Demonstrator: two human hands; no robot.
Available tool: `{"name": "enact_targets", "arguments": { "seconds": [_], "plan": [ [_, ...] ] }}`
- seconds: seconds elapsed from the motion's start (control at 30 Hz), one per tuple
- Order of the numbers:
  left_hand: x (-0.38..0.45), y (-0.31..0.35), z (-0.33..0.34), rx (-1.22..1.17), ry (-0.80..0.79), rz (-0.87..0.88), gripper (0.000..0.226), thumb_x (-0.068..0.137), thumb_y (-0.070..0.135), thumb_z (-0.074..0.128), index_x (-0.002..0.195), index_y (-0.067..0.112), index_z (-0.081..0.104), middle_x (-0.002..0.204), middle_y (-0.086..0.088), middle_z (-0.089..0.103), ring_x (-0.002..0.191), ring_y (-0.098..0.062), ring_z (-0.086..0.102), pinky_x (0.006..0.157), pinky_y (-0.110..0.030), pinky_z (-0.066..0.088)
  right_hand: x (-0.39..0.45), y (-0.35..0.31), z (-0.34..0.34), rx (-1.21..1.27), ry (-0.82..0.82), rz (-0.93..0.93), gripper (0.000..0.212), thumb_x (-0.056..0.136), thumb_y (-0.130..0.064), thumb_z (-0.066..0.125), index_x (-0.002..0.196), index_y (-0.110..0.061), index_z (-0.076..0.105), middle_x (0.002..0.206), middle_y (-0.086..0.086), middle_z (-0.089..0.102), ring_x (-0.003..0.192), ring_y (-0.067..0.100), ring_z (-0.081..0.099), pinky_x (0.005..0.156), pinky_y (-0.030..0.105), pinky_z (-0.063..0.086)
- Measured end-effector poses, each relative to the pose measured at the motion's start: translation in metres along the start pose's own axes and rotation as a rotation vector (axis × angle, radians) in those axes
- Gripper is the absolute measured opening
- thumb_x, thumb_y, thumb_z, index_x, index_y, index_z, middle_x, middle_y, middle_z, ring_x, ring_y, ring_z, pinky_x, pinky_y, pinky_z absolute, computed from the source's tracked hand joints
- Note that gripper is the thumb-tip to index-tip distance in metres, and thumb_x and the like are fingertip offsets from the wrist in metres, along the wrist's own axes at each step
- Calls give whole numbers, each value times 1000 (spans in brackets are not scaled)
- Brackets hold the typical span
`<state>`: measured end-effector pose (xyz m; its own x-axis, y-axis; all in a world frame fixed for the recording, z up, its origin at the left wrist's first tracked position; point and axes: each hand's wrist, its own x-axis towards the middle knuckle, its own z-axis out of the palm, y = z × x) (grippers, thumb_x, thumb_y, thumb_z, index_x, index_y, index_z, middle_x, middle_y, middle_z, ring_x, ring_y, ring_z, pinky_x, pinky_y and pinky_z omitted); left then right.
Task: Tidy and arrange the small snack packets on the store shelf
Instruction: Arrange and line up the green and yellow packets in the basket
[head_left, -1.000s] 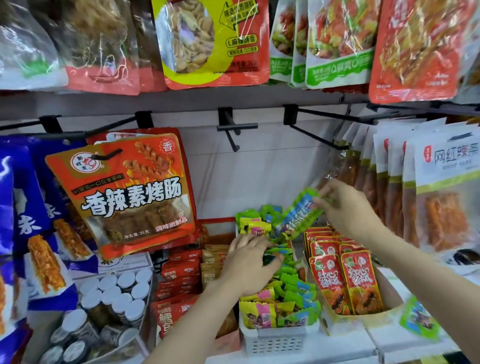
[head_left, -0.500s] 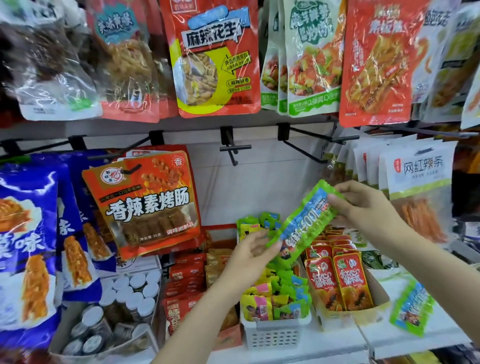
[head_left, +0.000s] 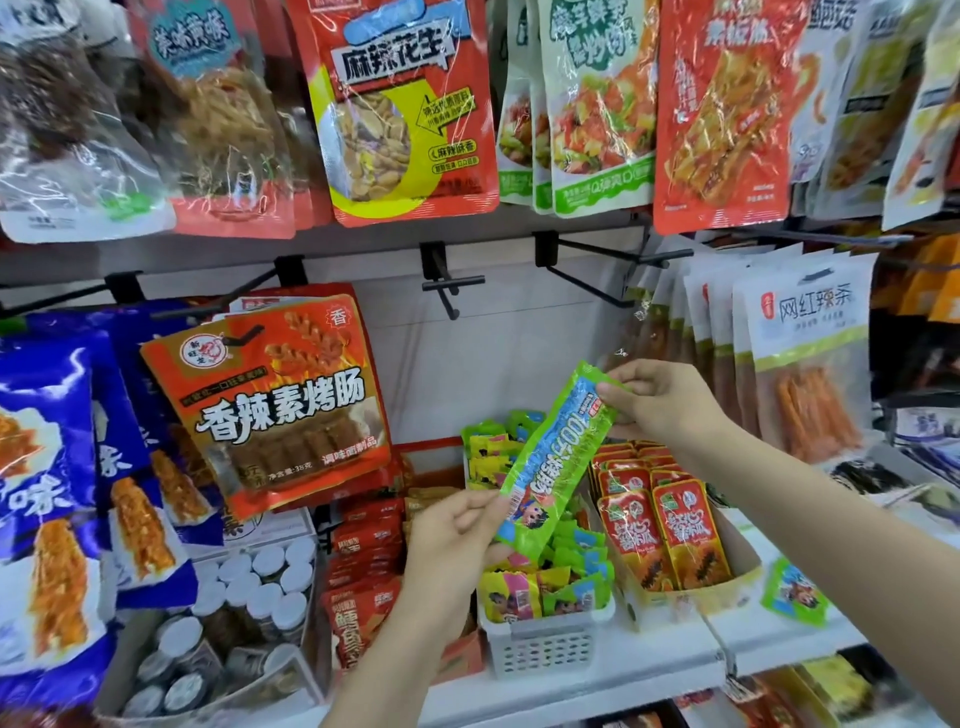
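You pinch the green packet (head_left: 558, 457) at both ends, left hand (head_left: 457, 540) low, right hand (head_left: 662, 402) high. It hangs over the basket (head_left: 545, 642); a loose pinch drops it crooked onto the pile, w/ small packets (head_left: 550, 587) knocked askew.

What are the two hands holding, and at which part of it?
Both hold one long green snack packet above the white basket: the left hand pinches its lower end, the right hand its upper end.

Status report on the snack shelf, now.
Left hand pinches the green packet at its lower end; right hand pinches its top. Packet held tilted above the white basket. Nothing in the way.
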<state>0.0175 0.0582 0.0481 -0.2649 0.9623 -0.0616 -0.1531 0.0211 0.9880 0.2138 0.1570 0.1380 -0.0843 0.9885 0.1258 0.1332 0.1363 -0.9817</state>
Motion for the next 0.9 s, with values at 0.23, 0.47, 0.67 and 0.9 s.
{"name": "enact_targets", "arguments": {
  "seconds": [0.23,0.47,0.67,0.9],
  "plan": [
    [-10,-2,-10,-109,-156,-46,21,97,15,56,113,5,65,106,-8,76,88,-17,74,68,-20,56,-5,-4,6,46,-31,8,9,92,-6,63,98,2,61,84,15,71,70,22,70,70,37,62],
    [-16,10,-14,-814,-501,-559,58,92,39,55,133,-1,56,133,-31,56,114,-46,62,79,-46,60,-11,-10,21,320,-150,14,7,96,-3,55,103,-4,54,95,17,62,80,25,61,83,43,55],
    [-20,8,-6,-652,-346,-328,52,74,-3,67,125,-8,59,123,-23,66,107,-26,69,79,-27,61,-7,-6,16,219,-224,122,34,99,-38,50,115,-13,67,108,10,70,98,25,70,85,42,59],
    [-25,-1,-3,-218,-112,-49,55,68,-5,78,119,11,68,108,-5,75,100,-17,71,76,-22,58,-9,4,12,175,-193,164,40,90,-9,65,129,-2,58,110,19,71,99,28,71,90,39,57]
  ]
}}
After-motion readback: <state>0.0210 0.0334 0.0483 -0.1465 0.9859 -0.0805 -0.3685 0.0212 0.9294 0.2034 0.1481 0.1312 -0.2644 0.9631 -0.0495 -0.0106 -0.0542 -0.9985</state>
